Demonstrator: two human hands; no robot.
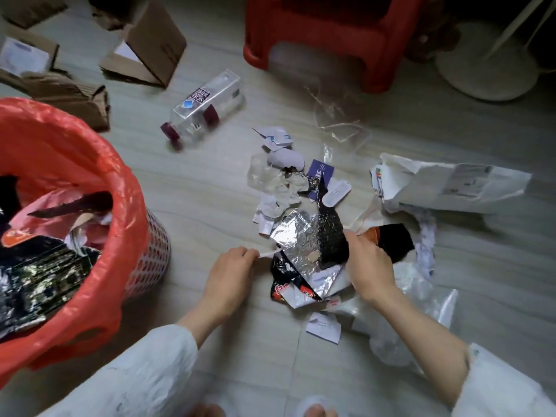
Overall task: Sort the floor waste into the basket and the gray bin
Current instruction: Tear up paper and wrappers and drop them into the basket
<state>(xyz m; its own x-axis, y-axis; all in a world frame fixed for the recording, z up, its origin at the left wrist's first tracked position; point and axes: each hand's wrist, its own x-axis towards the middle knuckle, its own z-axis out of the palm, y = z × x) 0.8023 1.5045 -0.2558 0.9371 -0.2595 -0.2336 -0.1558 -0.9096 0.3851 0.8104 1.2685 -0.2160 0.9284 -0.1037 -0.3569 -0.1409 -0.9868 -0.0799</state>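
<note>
The basket (150,254), lined in red, is standing left of the wrapper pile (304,236); the right hand (368,263) is closing around dark packets, the left hand (231,266) is pinching a paper strip (270,253): better lifting both loads together, keeping scraps bunched

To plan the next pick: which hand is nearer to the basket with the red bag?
Left. The left hand pinches a white strip just right of the basket; the right hand is farther right, across the waste pile.
</note>
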